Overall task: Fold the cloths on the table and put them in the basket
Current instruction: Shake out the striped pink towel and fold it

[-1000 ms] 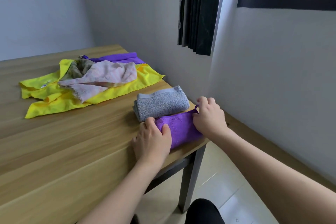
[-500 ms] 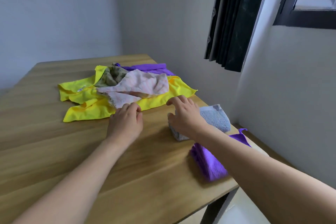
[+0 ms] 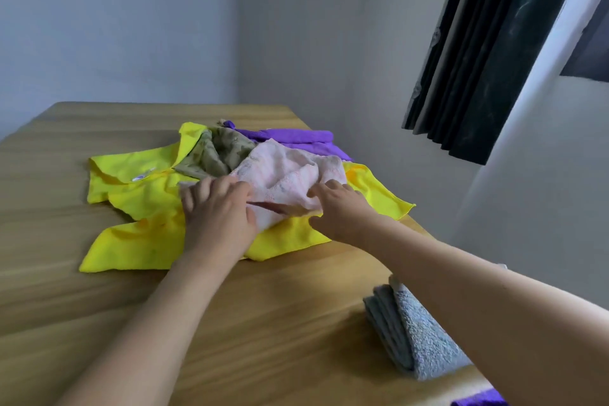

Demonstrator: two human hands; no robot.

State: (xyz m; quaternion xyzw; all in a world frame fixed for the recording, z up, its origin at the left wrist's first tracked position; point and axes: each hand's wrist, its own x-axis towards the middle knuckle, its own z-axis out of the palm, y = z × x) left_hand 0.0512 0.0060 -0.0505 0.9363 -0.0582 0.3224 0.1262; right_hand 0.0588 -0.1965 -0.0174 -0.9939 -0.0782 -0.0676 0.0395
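Observation:
A crumpled pink cloth point(image 3: 290, 175) lies on top of a spread yellow cloth point(image 3: 138, 241) at the far middle of the wooden table point(image 3: 99, 323). My left hand point(image 3: 217, 211) is curled over the pink cloth's near left part. My right hand point(image 3: 339, 208) pinches its right edge, fingers on top and thumb below. An olive patterned cloth point(image 3: 224, 148) and an unfolded purple cloth point(image 3: 296, 138) lie behind the pink one. A folded grey towel point(image 3: 418, 333) sits at the near right, partly under my right forearm. A sliver of the folded purple cloth point(image 3: 481, 400) shows at the bottom edge. No basket is in view.
The table's right edge runs close to a white wall. A dark curtain point(image 3: 461, 59) hangs at the upper right. Bare wood lies to the left and in front of the cloth pile.
Both hands left the folded purple cloth at the table's near right corner and moved forward to the pile. They now hold the pink cloth; the view has shifted with them.

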